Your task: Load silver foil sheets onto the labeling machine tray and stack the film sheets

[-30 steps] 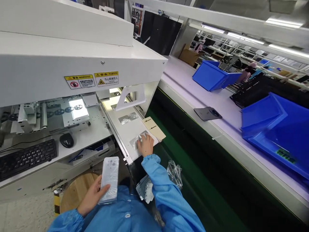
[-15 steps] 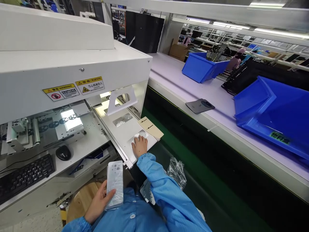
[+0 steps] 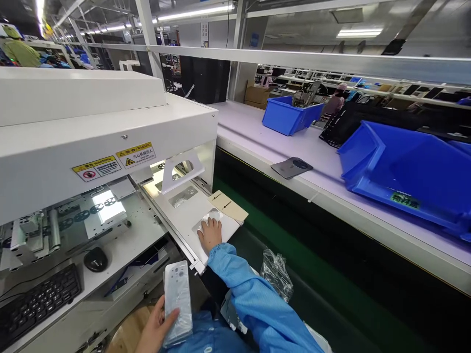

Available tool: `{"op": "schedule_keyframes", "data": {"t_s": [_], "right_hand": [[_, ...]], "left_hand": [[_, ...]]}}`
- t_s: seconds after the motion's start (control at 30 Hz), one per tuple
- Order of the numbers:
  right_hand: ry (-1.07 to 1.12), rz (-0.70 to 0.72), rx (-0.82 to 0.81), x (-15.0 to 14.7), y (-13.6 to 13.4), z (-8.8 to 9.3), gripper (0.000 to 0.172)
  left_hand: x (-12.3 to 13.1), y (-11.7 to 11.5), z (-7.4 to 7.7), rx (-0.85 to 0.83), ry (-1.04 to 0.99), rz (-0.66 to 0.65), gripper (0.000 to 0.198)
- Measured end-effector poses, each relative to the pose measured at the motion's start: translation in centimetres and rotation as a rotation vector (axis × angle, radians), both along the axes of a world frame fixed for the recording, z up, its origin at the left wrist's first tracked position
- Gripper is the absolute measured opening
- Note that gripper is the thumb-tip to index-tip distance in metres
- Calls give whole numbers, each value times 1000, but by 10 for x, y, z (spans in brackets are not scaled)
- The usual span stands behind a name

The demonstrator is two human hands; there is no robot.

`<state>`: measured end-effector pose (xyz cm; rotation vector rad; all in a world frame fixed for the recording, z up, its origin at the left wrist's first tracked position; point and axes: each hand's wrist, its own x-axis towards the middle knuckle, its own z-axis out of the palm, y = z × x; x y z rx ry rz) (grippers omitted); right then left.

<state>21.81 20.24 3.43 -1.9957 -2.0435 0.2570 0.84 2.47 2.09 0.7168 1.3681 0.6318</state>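
Note:
My left hand (image 3: 156, 328) holds a stack of silvery phone back covers (image 3: 177, 301) upright near my lap, thumb across the front. My right hand (image 3: 210, 233) lies on another silvery cover (image 3: 206, 219) on the white tray (image 3: 186, 218) that sticks out of the machine; its fingers rest over the cover. Farther in on the tray lies a second cover (image 3: 183, 196). A tan card (image 3: 228, 206) rests at the tray's right edge.
The white machine (image 3: 103, 132) carries warning labels; a keyboard (image 3: 37, 299) and mouse (image 3: 95, 259) sit on its lower shelf. A green belt (image 3: 294, 264) runs to the right. Blue bins (image 3: 405, 171) and a dark cover (image 3: 292, 167) sit on the bench. A crumpled plastic bag (image 3: 276, 274) lies beside my arm.
My head has tilted up, so everything sits lower in view. My right hand stays on the cover on the tray; my left hand still holds the stack.

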Motion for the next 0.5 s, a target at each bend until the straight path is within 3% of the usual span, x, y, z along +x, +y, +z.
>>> {"op": "schedule_keyframes", "data": {"t_s": [0.13, 0.3, 0.4, 0.5], "right_hand": [[342, 97, 28, 4, -32, 15, 34], [746, 127, -237, 30, -101, 21, 21], [848, 7, -140, 62, -128, 17, 21], [937, -306, 47, 110, -149, -5, 25]], "left_hand": [[8, 5, 0, 107, -156, -104, 67], [32, 15, 16, 174, -185, -340, 63], [46, 20, 20, 183, -225, -556, 61], [50, 22, 9, 118, -293, -756, 51]]}}
